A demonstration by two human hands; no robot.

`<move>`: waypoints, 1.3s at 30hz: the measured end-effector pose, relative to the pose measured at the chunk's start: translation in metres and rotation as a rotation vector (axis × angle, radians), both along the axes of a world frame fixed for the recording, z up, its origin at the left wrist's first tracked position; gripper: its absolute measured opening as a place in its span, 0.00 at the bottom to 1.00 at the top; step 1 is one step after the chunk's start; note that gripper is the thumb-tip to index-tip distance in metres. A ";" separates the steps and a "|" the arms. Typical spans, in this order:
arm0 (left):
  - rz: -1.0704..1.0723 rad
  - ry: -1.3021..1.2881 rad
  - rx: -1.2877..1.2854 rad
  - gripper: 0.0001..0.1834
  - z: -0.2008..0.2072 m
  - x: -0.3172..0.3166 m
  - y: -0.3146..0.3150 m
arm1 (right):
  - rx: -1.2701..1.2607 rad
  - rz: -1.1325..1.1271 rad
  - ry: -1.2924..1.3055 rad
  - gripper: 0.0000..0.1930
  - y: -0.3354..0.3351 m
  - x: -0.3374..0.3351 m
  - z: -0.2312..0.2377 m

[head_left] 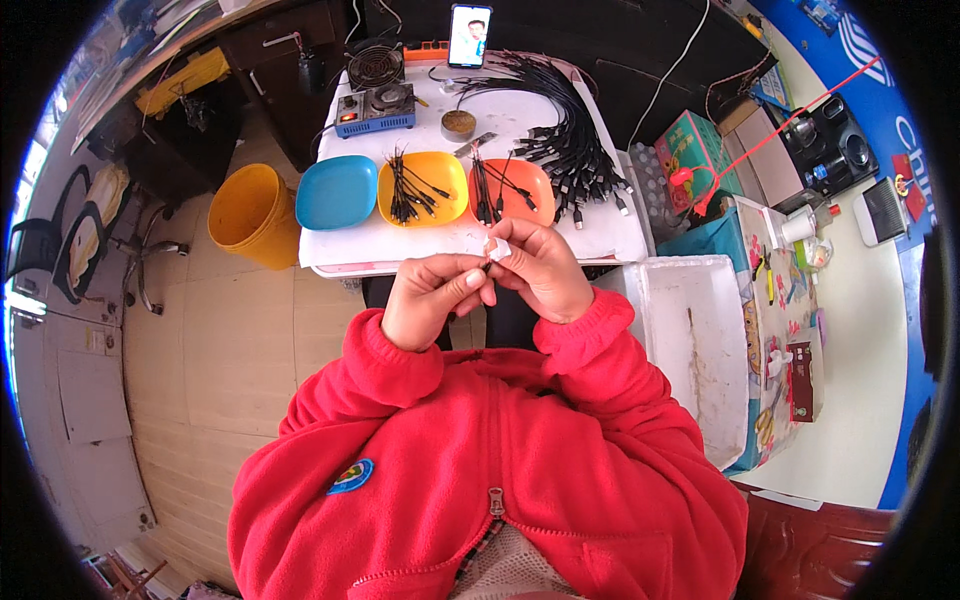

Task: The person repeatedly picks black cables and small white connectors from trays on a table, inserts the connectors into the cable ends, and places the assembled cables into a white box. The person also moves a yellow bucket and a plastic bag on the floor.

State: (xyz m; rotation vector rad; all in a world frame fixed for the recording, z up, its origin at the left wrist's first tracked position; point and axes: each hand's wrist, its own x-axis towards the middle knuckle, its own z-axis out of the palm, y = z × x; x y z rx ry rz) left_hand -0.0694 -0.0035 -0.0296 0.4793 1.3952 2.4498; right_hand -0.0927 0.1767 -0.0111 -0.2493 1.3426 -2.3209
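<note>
Just off the table's near edge, my left hand [436, 292] and my right hand [545, 272] meet at the fingertips, both closed in a pinch. A small dark bit shows between them, too small and covered to name. White wrapping covers part of my right thumb. Beyond my hands, short black cables [424, 199] with thin wire ends lie on a yellow plate [449, 172]. More short cables [483, 200] rest on an orange plate [535, 181], the plate nearest my right hand. A large bundle of long black cables [570, 140] with plugs spreads over the table's right side.
At the left are a blue plate [337, 192] and a yellow bucket [247, 215]. A blue heating device [376, 117], a round tin [458, 124], a small fan [376, 66] and a phone [469, 38] stand farther back. A white foam box [697, 345] is at the right.
</note>
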 end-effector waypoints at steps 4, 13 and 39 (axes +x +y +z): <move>0.020 0.068 -0.187 0.09 -0.011 -0.008 -0.001 | -0.296 0.139 -0.195 0.10 -0.004 -0.004 -0.025; 0.154 -0.120 -0.160 0.09 -0.036 -0.042 0.002 | 1.123 -0.587 0.676 0.04 0.044 -0.119 -0.078; 0.350 -0.011 0.073 0.10 -0.011 -0.027 0.019 | 0.853 -0.331 0.713 0.05 -0.016 -0.003 0.000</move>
